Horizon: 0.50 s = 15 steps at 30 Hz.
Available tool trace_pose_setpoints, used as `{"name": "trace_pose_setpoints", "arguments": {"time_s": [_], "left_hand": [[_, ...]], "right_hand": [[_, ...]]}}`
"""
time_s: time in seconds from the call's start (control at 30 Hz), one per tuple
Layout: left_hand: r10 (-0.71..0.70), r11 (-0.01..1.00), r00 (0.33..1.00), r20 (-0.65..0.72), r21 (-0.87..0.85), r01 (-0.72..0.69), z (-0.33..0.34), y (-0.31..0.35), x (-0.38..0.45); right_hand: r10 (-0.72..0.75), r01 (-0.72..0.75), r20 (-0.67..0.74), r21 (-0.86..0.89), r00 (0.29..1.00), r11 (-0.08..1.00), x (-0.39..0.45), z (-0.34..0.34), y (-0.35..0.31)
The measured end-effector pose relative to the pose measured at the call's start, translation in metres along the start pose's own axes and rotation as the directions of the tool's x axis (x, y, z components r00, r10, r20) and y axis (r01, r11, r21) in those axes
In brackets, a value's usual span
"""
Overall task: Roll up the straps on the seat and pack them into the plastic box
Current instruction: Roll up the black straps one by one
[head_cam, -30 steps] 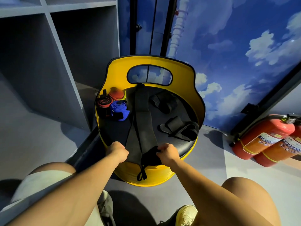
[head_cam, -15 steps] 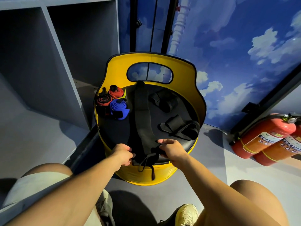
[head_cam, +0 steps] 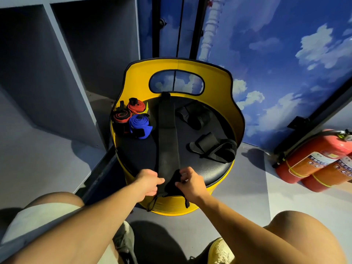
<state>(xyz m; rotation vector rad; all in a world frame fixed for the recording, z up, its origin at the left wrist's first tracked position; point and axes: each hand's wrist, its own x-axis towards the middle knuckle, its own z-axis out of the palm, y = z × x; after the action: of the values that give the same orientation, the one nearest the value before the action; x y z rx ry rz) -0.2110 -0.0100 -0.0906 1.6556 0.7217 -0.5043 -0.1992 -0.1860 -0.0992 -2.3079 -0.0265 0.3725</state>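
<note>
A long black strap point(head_cam: 167, 134) lies flat down the middle of the round black seat point(head_cam: 137, 155) of a yellow barrel chair point(head_cam: 137, 77). At the seat's front edge my left hand point(head_cam: 147, 183) and my right hand point(head_cam: 191, 182) both pinch the strap's near end, which is folded into a small bunch with thin cords dangling below. At the seat's back left sit two rolled red-and-black straps point(head_cam: 136, 106) and a rolled blue strap point(head_cam: 139, 124). Two loose black straps point(head_cam: 192, 116) lie on the right side, the nearer black strap point(head_cam: 215, 149) looped. No plastic box is in view.
Grey shelving point(head_cam: 62, 60) stands at the left, close to the chair. Two red fire extinguishers point(head_cam: 312, 161) lie on the floor at the right. A cloud-painted wall point(head_cam: 276, 54) is behind the chair. My knees and shoes are at the bottom.
My hands have come closer together at the strap's near end and folded it further up onto the seat's front edge. The dangling cords hang shorter.
</note>
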Motion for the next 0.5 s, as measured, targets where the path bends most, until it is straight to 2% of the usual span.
{"name": "trace_pose_setpoints", "arguments": {"time_s": [0.13, 0.33, 0.5], "left_hand": [[-0.001, 0.999, 1.0, -0.005, 0.052, 0.002, 0.003, -0.005, 0.002], [0.032, 0.999, 0.997, -0.064, 0.044, -0.029, 0.008, -0.003, -0.001], [0.049, 0.999, 0.983, -0.18, 0.008, -0.049, 0.015, -0.003, -0.01]], "right_hand": [[-0.05, 0.05, 0.004, -0.113, 0.999, 0.992, -0.001, 0.002, 0.0], [0.024, -0.034, -0.05, -0.213, 0.998, 0.976, -0.001, -0.002, 0.004], [0.099, -0.102, -0.024, -0.174, 0.995, 0.979, 0.002, -0.005, 0.008]]}}
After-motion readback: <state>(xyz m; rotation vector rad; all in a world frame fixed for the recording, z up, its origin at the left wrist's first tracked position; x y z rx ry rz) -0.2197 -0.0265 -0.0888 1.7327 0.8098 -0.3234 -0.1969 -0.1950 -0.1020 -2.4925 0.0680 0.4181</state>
